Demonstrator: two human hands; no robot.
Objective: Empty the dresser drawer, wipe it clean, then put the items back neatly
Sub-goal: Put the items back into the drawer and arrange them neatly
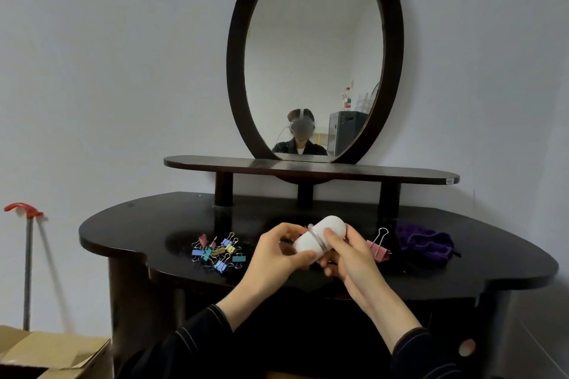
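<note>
White capsule (pixel 320 235), perhaps, left hand (pixel 274 252), right hand (pixel 352 255)

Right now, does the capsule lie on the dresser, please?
No, the left hand and right hand hold the capsule off the dresser.

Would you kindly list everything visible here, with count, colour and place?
dresser: one, dark, centre
shelf: one, dark, raised over the dresser top
mirror: one, oval, dark frame, above the shelf
capsule-shaped container: one, white with a clear middle ring, held above the dresser
small binder clips: a heap, count unclear, mixed colours, dresser top, left of the container
large binder clip: one, pink, dresser top, right of the container
pouch: one, purple, dresser top, far right
cardboard box: one, brown, lower left
pole: one, grey with red handle, left wall
left hand: one, grips the container's left end
right hand: one, grips its right end
</note>
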